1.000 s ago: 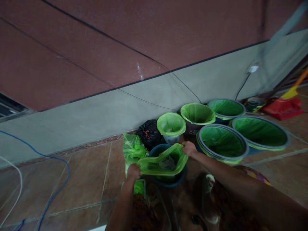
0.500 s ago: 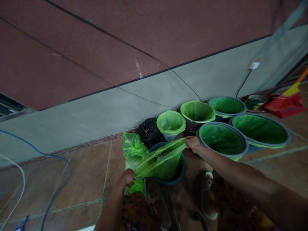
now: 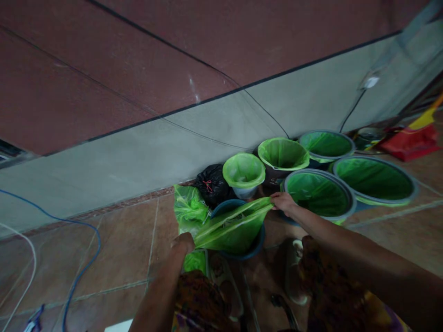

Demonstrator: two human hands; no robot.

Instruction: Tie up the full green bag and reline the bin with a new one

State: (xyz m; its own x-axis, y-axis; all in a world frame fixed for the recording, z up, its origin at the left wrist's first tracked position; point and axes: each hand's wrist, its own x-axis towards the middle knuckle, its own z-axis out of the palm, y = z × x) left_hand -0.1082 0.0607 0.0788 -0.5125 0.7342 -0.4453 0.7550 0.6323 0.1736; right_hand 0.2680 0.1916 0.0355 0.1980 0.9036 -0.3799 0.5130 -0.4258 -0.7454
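Observation:
A green plastic bag (image 3: 232,227) hangs stretched flat across a dark blue bin (image 3: 258,240) on the tiled floor. My left hand (image 3: 183,242) is closed on the bag's near-left corner. My right hand (image 3: 283,202) pinches the bag's far-right corner next to a grey bin. The bag's mouth is pulled shut into a tight line between the two hands, and something pale shows faintly through the plastic.
Several bins lined with green bags (image 3: 318,193) stand along the grey wall. A tied black bag (image 3: 212,184) and a crumpled green bag (image 3: 188,208) lie left of them. A red dustpan (image 3: 408,140) lies far right. Blue and white cables (image 3: 83,263) cross the floor at left.
The bag's mouth, open over the blue bin a second ago, has been pulled flat and closed. Both hands moved apart and lifted the bag's rim off the bin.

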